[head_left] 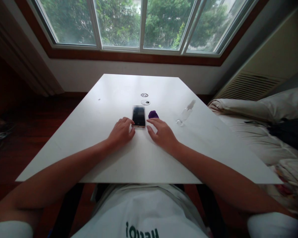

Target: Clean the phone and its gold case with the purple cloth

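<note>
A smartphone (138, 117) with a dark screen lies flat on the white table, its upper end blurred out. My left hand (122, 133) rests at its lower left corner, fingers slightly bent and thumb apart; the fingertips reach the phone's edge, and I cannot tell whether they press on it. To the right of the phone, my right hand (162, 133) lies open with thumb and fingers spread, holding nothing. Just beyond its fingers sits a small crumpled purple cloth (153, 114), partly hidden by that hand.
A clear spray bottle (185, 113) lies on its side to the right on the white table (139, 158). Two small round objects (145, 102) lie beyond the phone. A bed with pale bedding (238, 129) borders the table's right side; windows (119, 23) stand behind.
</note>
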Available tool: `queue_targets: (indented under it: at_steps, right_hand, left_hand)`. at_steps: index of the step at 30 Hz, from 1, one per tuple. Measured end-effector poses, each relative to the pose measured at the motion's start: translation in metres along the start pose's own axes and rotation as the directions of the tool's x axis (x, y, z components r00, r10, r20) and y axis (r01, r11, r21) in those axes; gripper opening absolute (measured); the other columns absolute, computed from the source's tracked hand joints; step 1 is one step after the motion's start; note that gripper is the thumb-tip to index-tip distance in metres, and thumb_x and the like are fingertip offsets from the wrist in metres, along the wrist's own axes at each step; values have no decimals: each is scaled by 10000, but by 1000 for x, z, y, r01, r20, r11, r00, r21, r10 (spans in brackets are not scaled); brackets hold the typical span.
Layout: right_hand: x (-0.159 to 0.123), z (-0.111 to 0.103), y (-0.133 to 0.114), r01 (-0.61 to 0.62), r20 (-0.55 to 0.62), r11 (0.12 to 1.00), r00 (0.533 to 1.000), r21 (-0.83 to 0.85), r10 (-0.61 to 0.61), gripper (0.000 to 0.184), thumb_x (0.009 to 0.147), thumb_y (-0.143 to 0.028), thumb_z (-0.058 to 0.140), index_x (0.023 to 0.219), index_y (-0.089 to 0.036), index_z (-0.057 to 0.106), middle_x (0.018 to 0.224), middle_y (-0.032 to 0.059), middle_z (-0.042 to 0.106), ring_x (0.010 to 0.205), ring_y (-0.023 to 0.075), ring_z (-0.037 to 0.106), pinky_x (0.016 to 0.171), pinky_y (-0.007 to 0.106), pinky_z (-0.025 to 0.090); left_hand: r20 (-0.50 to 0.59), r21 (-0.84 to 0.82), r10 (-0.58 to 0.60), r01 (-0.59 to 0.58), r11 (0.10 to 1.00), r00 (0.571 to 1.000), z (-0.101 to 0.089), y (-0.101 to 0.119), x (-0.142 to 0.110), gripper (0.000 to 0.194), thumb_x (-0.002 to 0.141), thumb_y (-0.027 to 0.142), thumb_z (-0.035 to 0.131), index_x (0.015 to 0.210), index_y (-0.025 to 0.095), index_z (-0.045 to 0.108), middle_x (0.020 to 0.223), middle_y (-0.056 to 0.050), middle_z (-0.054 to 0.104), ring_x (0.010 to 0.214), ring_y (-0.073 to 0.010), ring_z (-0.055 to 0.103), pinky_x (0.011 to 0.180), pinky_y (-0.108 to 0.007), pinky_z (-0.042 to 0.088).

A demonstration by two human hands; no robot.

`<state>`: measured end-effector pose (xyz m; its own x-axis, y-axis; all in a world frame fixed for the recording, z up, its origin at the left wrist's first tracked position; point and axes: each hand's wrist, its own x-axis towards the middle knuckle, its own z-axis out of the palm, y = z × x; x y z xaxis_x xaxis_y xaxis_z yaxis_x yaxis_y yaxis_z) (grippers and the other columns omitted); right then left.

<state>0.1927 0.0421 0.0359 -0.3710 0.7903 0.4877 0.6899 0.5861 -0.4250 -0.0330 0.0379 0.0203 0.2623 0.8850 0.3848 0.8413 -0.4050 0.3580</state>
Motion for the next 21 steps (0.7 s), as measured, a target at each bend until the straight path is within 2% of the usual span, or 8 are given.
queue_targets:
  at_steps: [2, 5, 8, 10, 12, 14, 18, 21]
  right_hand:
    - [19, -5, 17, -72, -42, 997, 997, -12, 71, 377, 987, -333, 473, 1246, -149, 675, 1238, 128, 668, 1133, 258, 621, 1041, 387, 469]
    - [51, -7, 44, -220, -39, 970, 975, -99, 217, 411, 972, -373, 499, 1251, -124, 668, 1218, 153, 652, 1088, 268, 628, 994, 378, 477]
    - [75, -2, 61, -343, 15, 907, 934, -244, 357, 544, 916, -479, 602, 1319, -115, 636, 1275, 199, 613, 1106, 308, 621, 971, 397, 472]
    - [83, 4, 64, -362, 80, 886, 913, -290, 400, 575, 877, -507, 658, 1301, -118, 644, 1246, 200, 631, 1088, 303, 627, 952, 384, 471]
    - [83, 11, 64, -342, 128, 887, 910, -312, 395, 500, 872, -450, 679, 1255, -128, 666, 1196, 181, 660, 1082, 284, 625, 962, 371, 458]
    - [77, 16, 66, -319, 78, 887, 928, -333, 363, 407, 913, -360, 627, 1246, -130, 668, 1187, 175, 664, 1111, 281, 608, 992, 376, 439]
    - [64, 16, 73, -353, -81, 873, 935, -336, 347, 412, 945, -315, 564, 1291, -106, 642, 1218, 194, 640, 1140, 309, 577, 1024, 426, 422]
    - [59, 10, 69, -308, -220, 926, 940, -220, 260, 398, 962, -326, 535, 1280, -112, 643, 1264, 185, 618, 1214, 315, 531, 1076, 449, 391]
  left_hand:
    - [6, -2, -37, 37, 999, 999, 0, -12, 14, 262, 936, 317, 523, 1126, 169, 624, 1157, -124, 614, 1108, -278, 565, 1001, -423, 466]
    - [62, 55, -124, 121, 991, 990, 4, -19, 38, 345, 932, 389, 527, 1168, 155, 621, 1190, -150, 617, 1120, -303, 570, 980, -436, 467]
    - [158, 148, -240, 217, 965, 958, 10, -9, 65, 440, 905, 517, 546, 1110, 138, 636, 1157, -198, 638, 1091, -358, 591, 927, -473, 469]
    - [173, 162, -277, 250, 954, 945, 16, 5, 82, 541, 884, 618, 532, 1102, 131, 622, 1148, -221, 648, 1100, -382, 595, 918, -480, 465]
    - [166, 191, -298, 266, 945, 940, 23, 17, 95, 681, 815, 699, 573, 1156, 109, 588, 1180, -251, 638, 1132, -412, 581, 923, -494, 463]
    - [152, 233, -325, 286, 930, 933, 29, 26, 103, 747, 759, 691, 630, 1204, 96, 551, 1214, -270, 625, 1170, -433, 559, 936, -512, 456]
    - [164, 214, -341, 304, 928, 926, 29, 25, 106, 604, 753, 529, 660, 1189, 130, 537, 1205, -243, 636, 1181, -435, 557, 918, -528, 467]
    - [162, 178, -361, 332, 926, 918, 21, 16, 96, 546, 712, 493, 704, 1132, 181, 548, 1145, -210, 653, 1142, -427, 589, 893, -511, 476]
